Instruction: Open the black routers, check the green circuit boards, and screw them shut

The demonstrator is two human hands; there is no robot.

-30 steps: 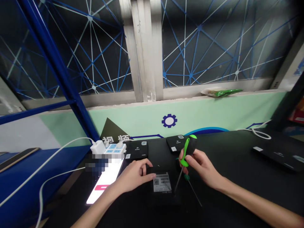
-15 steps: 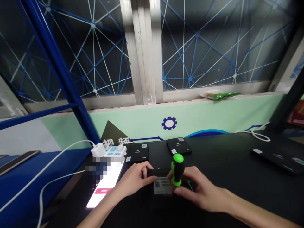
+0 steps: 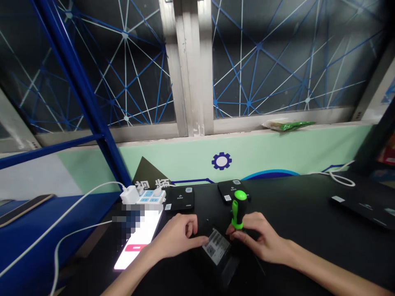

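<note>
My right hand [image 3: 262, 238] is closed around a screwdriver [image 3: 239, 209] with a green and black handle, its round green end up. The screwdriver's tip is hidden. Left of it lies a dark box [image 3: 220, 267] with a white printed label [image 3: 217, 246], turned at an angle on the table. My left hand [image 3: 177, 236] has its thumb stretched to the label's left corner, touching or just over it. The left fingers are curled, with a gap between them and the thumb. A thin dark rod [image 3: 259, 265] shows below my right hand; what it belongs to is unclear.
Two flat black boxes, a left one [image 3: 180, 198] and a right one [image 3: 233, 191], lie near the wall. Another black box [image 3: 364, 211] is at far right. A lit phone [image 3: 145, 230] and a white power strip [image 3: 152, 197] with cables sit on the left.
The labelled box has turned and now lies slanted. My left fingers have come off its far edge. My right hand and the screwdriver have moved slightly up and right.
</note>
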